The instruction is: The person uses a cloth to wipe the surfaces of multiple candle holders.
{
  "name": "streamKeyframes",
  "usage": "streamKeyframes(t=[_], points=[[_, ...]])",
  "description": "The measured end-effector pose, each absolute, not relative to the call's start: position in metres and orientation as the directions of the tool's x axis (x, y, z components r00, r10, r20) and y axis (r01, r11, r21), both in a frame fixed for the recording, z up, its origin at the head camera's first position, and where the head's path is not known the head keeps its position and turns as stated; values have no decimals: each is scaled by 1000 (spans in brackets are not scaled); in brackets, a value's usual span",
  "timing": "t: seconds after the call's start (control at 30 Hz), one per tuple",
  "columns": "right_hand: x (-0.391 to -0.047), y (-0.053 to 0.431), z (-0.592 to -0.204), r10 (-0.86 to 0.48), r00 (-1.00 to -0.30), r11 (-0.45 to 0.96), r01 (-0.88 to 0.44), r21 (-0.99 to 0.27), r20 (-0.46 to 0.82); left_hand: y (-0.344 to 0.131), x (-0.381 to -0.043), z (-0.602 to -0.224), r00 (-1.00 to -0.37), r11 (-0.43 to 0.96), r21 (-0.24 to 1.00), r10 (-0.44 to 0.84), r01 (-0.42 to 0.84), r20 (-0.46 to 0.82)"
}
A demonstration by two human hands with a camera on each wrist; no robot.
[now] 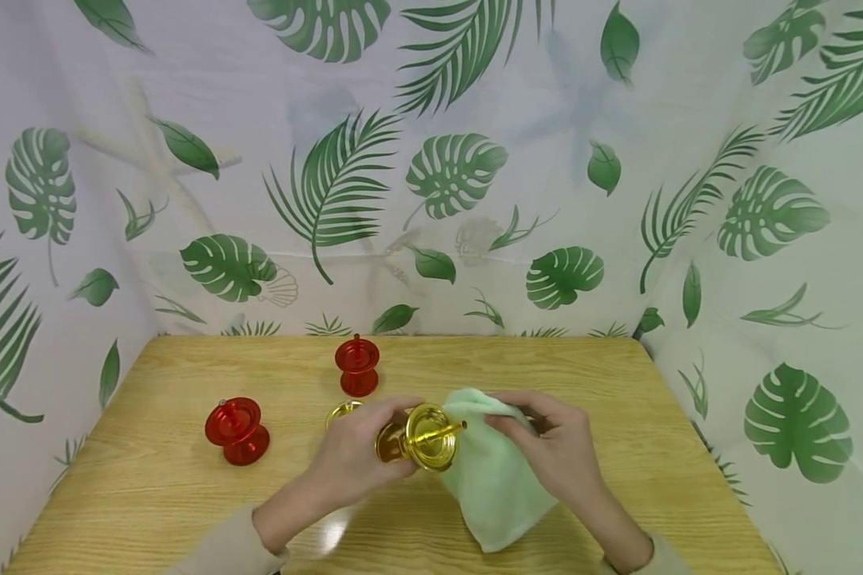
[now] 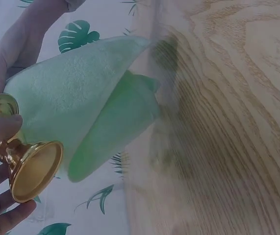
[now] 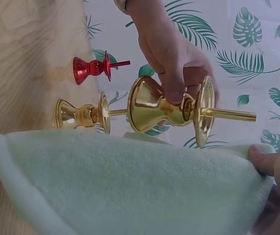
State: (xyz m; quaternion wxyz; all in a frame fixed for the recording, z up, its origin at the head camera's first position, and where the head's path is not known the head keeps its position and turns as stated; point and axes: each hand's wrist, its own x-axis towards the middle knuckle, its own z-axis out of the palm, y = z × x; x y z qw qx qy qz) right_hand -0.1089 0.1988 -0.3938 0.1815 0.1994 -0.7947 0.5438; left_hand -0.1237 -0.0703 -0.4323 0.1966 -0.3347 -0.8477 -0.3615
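Note:
My left hand [image 1: 352, 455] grips a shiny gold candle holder [image 1: 431, 437] by its narrow waist, tipped on its side over the table. Its dish and thin central tube point to the right, towards the cloth. In the left wrist view its round hollow base [image 2: 36, 171] shows beside the fingers. A pale green cloth [image 1: 499, 487] hangs from my right hand [image 1: 557, 439], pinched at its top edge between thumb and fingers. The cloth's upper edge lies right beside the gold dish. Behind my left hand stands a second gold candle holder [image 3: 76, 115], mostly hidden in the head view.
Two red candle holders stand upright on the wooden table [image 1: 151, 479]: one [image 1: 358, 369] near the back middle, another [image 1: 239, 431] to the left. A white curtain with green leaves [image 1: 453, 176] encloses the table's back and sides.

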Motion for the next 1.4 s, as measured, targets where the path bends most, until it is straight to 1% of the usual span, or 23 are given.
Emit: streamKeyframes(t=[0.1, 0.27, 0.4, 0.57, 0.73, 0.83, 1.0, 1.1, 1.2, 1.3, 1.4], points=[[-108, 199, -392, -169, -854, 348, -520, -780, 493, -69, -122, -432, -675, 514, 447, 453, 732, 583], [-108, 201, -390, -241, -854, 426, -519, -741, 460, -67, -122, -432, -632, 524, 373, 501, 765, 591], [-108, 201, -387, -300, -870, 450, -491, -746, 391, -66, -121, -432, -594, 554, 279, 541, 784, 595], [-110, 201, -384, -372, -880, 448, -450, -772, 297, -63, -120, -434, -535, 577, 154, 579, 802, 615], [-111, 202, -381, -411, -886, 451, -402, -797, 214, -58, -119, -434, -480, 584, 49, 614, 810, 626], [-112, 201, -379, -422, -890, 458, -373, -807, 173, -56, -118, -433, -474, 592, 19, 626, 805, 619], [-111, 197, -380, -428, -893, 457, -345, -820, 138, -54, -116, -430, -489, 609, -1, 636, 793, 597], [-107, 193, -383, -420, -892, 457, -367, -810, 167, -54, -114, -429, -490, 610, -7, 643, 793, 588], [-102, 190, -386, -430, -861, 466, -470, -750, 272, -56, -113, -428, -495, 606, 9, 641, 796, 586], [-97, 187, -389, -471, -781, 469, -615, -634, 409, -58, -113, -427, -511, 601, 47, 633, 798, 582], [-94, 186, -392, -531, -659, 459, -752, -473, 532, -61, -113, -423, -543, 595, 101, 633, 797, 551]])
